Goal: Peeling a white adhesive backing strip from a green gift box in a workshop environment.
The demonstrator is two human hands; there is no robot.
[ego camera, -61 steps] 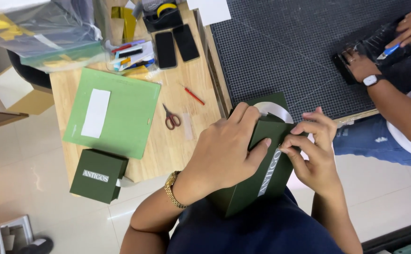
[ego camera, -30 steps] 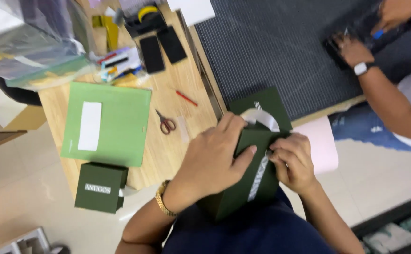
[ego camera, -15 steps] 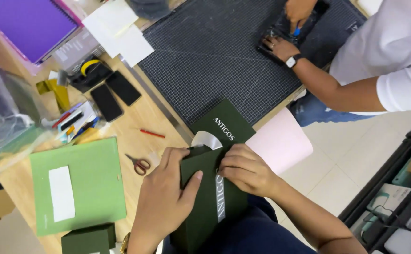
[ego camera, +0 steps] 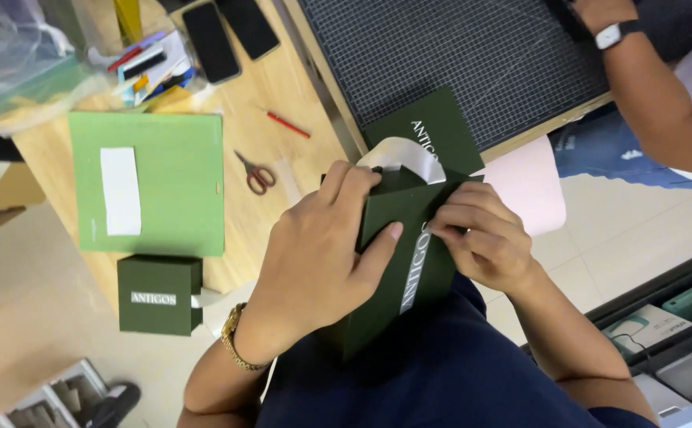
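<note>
You are gripping the dark green paper bag (ego camera: 409, 261) with your left hand (ego camera: 322, 254). Your right hand (ego camera: 481, 238) is pinching its top edge. The bag's white ribbon handle (ego camera: 405, 154) is already in place; the top fold looks unfinished.

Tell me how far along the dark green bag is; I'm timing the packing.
Done, by the look of it: the dark green paper bag is formed, with a white ribbon handle showing at its top. In hand: the left hand grips the bag's upper edge while the right hand pinches it. Left: the small green box sits outside the bag on the wooden table. What the bag holds is hidden.
</note>
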